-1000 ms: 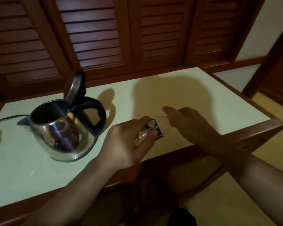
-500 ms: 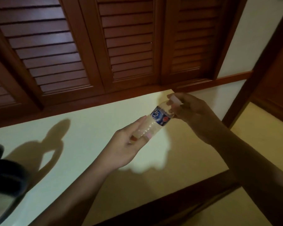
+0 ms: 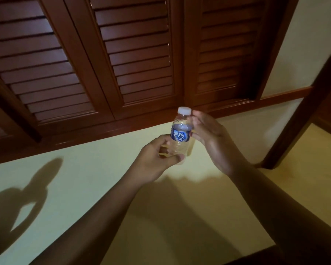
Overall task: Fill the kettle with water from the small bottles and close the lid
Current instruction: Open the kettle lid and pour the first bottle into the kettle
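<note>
My left hand (image 3: 157, 159) grips one small capped bottle (image 3: 181, 138) upright; my right hand (image 3: 210, 142) is at its right side, grip unclear.

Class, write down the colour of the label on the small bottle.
The label on the bottle is blue with white lettering; the head view shows it.

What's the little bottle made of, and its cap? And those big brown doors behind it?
The bottle, held in the left hand, looks like thin clear plastic: the yellowish table colour shows through it, and it wears a glossy blue label. Its cap is probably plastic too, white and dull. The slatted doors look like reddish-brown wood with a soft varnished shine.
</note>
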Tool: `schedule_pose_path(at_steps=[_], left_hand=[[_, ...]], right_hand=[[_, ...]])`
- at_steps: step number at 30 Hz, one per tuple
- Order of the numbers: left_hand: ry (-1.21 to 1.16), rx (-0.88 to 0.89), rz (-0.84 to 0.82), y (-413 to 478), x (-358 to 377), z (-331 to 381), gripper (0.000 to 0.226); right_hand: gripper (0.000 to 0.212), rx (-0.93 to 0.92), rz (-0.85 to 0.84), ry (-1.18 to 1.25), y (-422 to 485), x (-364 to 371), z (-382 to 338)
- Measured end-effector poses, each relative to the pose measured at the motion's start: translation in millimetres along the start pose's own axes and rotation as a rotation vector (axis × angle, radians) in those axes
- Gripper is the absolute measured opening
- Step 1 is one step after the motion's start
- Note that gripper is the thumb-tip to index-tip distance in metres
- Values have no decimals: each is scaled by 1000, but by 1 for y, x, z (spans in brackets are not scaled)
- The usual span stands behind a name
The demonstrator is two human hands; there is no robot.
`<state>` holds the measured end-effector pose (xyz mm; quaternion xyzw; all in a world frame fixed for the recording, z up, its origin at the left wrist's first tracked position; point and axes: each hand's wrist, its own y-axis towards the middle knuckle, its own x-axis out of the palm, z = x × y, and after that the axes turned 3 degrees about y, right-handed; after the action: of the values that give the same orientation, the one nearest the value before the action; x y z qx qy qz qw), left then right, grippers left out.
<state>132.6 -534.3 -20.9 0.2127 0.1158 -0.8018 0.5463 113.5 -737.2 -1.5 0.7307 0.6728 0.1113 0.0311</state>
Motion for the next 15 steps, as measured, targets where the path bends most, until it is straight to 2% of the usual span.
schedule_pose_path(at_steps=[4,7,9,11,15], left_hand=[[-40,-23,116,55,14,-10,42],[43,-37,178,94,22,-13,42],[79,-50,192,119,28,-15,46],[111,-61,186,141,33,-19,49],[141,-82,142,173,44,-26,53]], right_hand=[[34,48,65,-322,30,-14,42],[42,24,69,-762,52,-28,69],[51,57,-23,-980,66,-34,85],[62,82,-68,-1111,74,-40,101],[70,16,-44,-1249,77,-41,118]])
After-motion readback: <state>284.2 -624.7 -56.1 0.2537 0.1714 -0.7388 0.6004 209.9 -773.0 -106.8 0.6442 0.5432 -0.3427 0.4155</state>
